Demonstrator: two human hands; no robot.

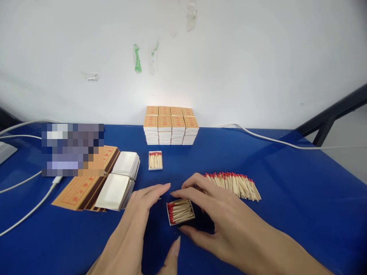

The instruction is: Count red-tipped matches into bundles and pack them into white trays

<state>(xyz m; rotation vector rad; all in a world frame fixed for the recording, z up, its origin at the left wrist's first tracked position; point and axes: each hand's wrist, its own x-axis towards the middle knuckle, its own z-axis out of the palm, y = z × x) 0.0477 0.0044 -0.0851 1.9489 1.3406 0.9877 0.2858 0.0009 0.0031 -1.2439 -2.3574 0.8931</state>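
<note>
A small white tray full of red-headed matches (181, 211) lies on the blue table between my hands, its match heads to the left. My right hand (210, 206) is at the tray's right side, fingers apart, with fingertips close to its top edge and the thumb by its lower edge. To the left of the tray is my left hand (143, 214), its thumb and fingers spread and nothing in it. A second filled tray (155, 160) sits farther back. Loose matches (236, 185) lie in a pile beyond my right hand.
Stacked orange-topped matchboxes (171, 126) stand near the wall. At left are flat orange sleeves (78, 193), stacks of white pieces (113, 191), a blurred object (71, 149) and white cables (31, 210). Another cable (266, 139) runs along the back right.
</note>
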